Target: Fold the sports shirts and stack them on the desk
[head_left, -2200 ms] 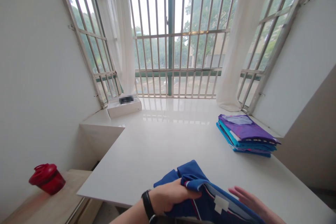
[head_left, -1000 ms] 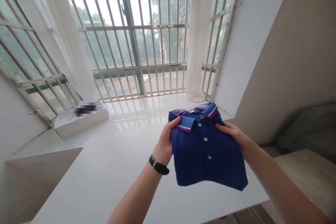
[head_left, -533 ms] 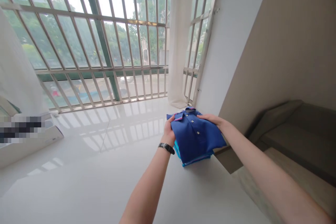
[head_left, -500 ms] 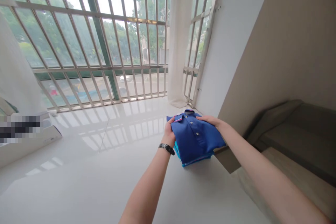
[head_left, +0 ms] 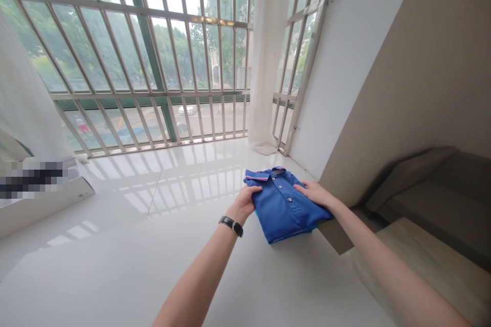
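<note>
A folded blue polo shirt (head_left: 282, 207) with a striped collar lies on top of a stack of folded clothes (head_left: 293, 232) at the right edge of the glossy white platform (head_left: 161, 245). My left hand (head_left: 245, 200), a black watch on its wrist, grips the shirt's left edge with thumb on top. My right hand (head_left: 313, 193) lies flat on the shirt's right side, fingers stretched out.
A white box (head_left: 42, 199) sits at the far left on the platform. Barred windows (head_left: 161, 61) and a white curtain (head_left: 266, 61) close off the back. A beige wall and a lower ledge (head_left: 422, 245) stand to the right of the stack.
Both hands carried the blue polo to the right and set it down on the stack. My hands have slid a little nearer along the shirt, and my right hand now lies flat.
</note>
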